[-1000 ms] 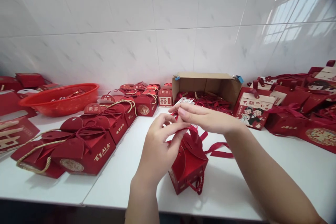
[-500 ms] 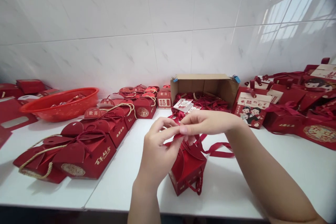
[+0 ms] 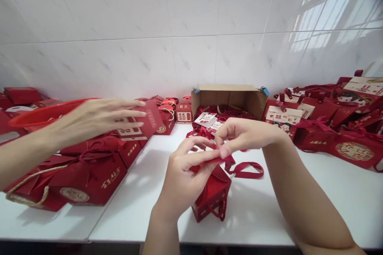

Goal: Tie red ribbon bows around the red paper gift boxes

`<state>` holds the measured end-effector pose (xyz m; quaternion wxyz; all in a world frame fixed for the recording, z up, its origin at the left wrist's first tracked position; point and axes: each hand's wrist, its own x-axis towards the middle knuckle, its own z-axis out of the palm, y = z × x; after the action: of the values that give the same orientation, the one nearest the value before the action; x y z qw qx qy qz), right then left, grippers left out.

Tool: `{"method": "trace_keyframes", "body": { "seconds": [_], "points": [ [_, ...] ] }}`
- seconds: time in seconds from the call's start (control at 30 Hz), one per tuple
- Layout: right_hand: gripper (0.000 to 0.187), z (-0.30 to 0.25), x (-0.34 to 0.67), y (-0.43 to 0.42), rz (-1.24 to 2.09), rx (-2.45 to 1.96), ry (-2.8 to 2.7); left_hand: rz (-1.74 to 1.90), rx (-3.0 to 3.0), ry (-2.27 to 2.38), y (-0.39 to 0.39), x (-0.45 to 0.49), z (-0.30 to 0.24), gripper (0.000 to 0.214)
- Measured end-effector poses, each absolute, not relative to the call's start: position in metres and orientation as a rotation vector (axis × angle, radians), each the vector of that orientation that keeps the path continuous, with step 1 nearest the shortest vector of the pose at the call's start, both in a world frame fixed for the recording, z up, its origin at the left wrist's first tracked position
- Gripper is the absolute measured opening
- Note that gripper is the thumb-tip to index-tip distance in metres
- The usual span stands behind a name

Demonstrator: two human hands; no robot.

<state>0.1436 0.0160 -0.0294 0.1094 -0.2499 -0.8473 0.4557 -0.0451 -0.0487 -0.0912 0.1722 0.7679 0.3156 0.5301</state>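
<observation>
Above a small red gift box (image 3: 212,196), my left hand (image 3: 187,167) pinches a dark red ribbon (image 3: 249,170) between thumb and fingers. My right hand (image 3: 243,137) grips the same ribbon, its fingertips against those of the left. A loop of the ribbon trails to the right of the box on the white table. The box stands upright with its top flaps folded in, and a red rope handle (image 3: 221,209) hangs down its near right side. My hands hide part of the box top and the ribbon's end.
At left, another person's hand (image 3: 98,117) holds a red box (image 3: 148,119) over rows of red gift boxes (image 3: 98,175) and a red basin (image 3: 26,119). Behind stands a cardboard carton (image 3: 230,87) of ribbons with cards (image 3: 206,119). More gift boxes (image 3: 353,149) crowd the right.
Another person's arm has come in from the left with a red box. My hands have shifted slightly right, still pinching the ribbon, and a strip of it now shows between them.
</observation>
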Motion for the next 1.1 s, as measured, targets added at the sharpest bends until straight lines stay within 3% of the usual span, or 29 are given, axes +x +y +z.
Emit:
{"method": "trace_keyframes", "body": {
  "seconds": [0.27, 0.6, 0.8, 1.1],
  "points": [
    [0.03, -0.025, 0.142, 0.008, 1.235, -0.819, -2.466, 1.514, 2.063, 0.893, -0.051, -0.045, -0.089, 0.028],
    [0.032, -0.028, 0.15, 0.021, 1.123, -1.164, -2.654, 1.224, 2.063, 1.382, -0.05, -0.056, -0.091, 0.029],
    [0.034, -0.033, 0.147, 0.03, 1.135, -1.277, -2.704, 0.982, 2.024, 1.527, -0.057, -0.06, -0.089, 0.011],
    [0.035, -0.039, 0.148, 0.032, 1.116, -1.223, -2.75, 0.728, 2.003, 1.645, -0.056, -0.061, -0.096, 0.021]
  ]
}}
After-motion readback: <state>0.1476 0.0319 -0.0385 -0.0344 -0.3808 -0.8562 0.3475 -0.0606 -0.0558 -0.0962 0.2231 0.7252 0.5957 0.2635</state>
